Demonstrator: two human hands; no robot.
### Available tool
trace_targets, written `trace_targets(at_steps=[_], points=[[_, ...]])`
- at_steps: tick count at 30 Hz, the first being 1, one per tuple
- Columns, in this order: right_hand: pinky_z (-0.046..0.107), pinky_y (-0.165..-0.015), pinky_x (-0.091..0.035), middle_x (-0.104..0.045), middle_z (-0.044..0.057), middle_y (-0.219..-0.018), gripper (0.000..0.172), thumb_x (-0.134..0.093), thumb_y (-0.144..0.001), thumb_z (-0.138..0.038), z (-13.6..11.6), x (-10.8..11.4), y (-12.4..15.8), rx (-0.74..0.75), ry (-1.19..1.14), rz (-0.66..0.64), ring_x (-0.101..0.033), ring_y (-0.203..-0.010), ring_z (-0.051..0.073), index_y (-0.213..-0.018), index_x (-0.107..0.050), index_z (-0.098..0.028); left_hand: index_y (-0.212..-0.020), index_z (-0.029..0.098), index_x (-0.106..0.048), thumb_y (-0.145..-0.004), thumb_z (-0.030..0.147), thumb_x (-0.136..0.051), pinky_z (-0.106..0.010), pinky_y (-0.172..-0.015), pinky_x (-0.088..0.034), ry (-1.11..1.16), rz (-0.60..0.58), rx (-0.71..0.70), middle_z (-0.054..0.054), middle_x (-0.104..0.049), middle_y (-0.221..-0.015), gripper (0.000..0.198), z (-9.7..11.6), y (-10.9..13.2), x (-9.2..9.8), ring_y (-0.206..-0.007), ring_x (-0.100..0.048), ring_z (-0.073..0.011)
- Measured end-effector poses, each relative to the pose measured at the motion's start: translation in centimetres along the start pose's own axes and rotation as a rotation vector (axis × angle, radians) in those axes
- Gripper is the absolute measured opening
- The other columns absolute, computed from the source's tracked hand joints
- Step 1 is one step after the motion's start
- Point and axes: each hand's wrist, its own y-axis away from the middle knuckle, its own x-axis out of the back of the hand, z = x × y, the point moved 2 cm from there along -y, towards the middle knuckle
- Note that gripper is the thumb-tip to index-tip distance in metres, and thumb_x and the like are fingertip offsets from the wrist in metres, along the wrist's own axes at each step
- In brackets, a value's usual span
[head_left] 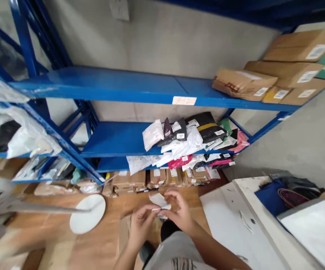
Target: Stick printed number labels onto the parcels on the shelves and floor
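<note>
Both my hands meet low in the middle of the view, above the wooden floor. My left hand (140,222) and my right hand (180,213) pinch a small white paper label (160,202) between their fingertips. The label looks crumpled and partly folded. Below my hands I see my grey shirt and dark legs. In front of me stands a blue metal shelf rack (114,87).
A heap of white, black, pink and green mail bags (192,140) lies on a lower shelf. Cardboard boxes (288,71) sit at the upper right, flatter cartons (156,178) on the floor. A white round stand base (87,214) is left, a white table (235,221) right.
</note>
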Motion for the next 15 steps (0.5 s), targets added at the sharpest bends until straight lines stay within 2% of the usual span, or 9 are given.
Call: trace_targets(at_steps=[2,4,9,15], points=[[0.030,-0.068,-0.047,-0.065,0.002,-0.083,0.021,-0.077,-0.076,-0.024,0.9,0.6,0.8,-0.013,-0.024,-0.153,-0.061,-0.073,0.018,-0.093,-0.064,-0.025,-0.073,0.022,-0.074,-0.079,0.033,-0.071,-0.028,-0.069,-0.053,-0.013,-0.010,-0.001,-0.004,-0.074,-0.073,0.012,-0.8,0.9,-0.9,-0.071,-0.068,-0.0201],[0.030,-0.062,-0.045,-0.064,0.000,-0.070,0.011,-0.075,-0.077,-0.023,2.5,1.3,1.2,-0.039,-0.043,-0.238,-0.059,-0.065,0.017,-0.082,-0.066,-0.024,-0.073,0.024,-0.074,-0.080,0.031,-0.071,-0.028,-0.067,-0.052,-0.026,0.000,-0.001,-0.003,-0.074,-0.072,0.011,-1.9,1.2,-1.9,-0.069,-0.068,-0.0192],[0.030,-0.058,-0.044,-0.065,0.002,-0.068,0.013,-0.076,-0.075,-0.030,8.0,2.4,-0.1,-0.178,-0.042,-0.340,-0.058,-0.060,0.017,-0.081,-0.067,-0.023,-0.074,0.021,-0.070,-0.085,0.028,-0.066,-0.025,-0.065,-0.047,-0.158,-0.001,0.024,-0.003,-0.071,-0.071,0.013,-6.1,-0.1,-3.3,-0.068,-0.065,-0.0163],[0.028,-0.058,-0.045,-0.064,0.001,-0.068,0.020,-0.075,-0.077,-0.039,13.2,1.9,-2.9,-0.300,-0.093,-0.599,-0.056,-0.061,0.015,-0.077,-0.068,-0.021,-0.075,0.019,-0.065,-0.086,0.024,-0.065,-0.024,-0.067,-0.043,-0.345,0.028,0.044,-0.002,-0.066,-0.071,0.012,-10.5,-1.1,-2.5,-0.069,-0.062,-0.0148]])
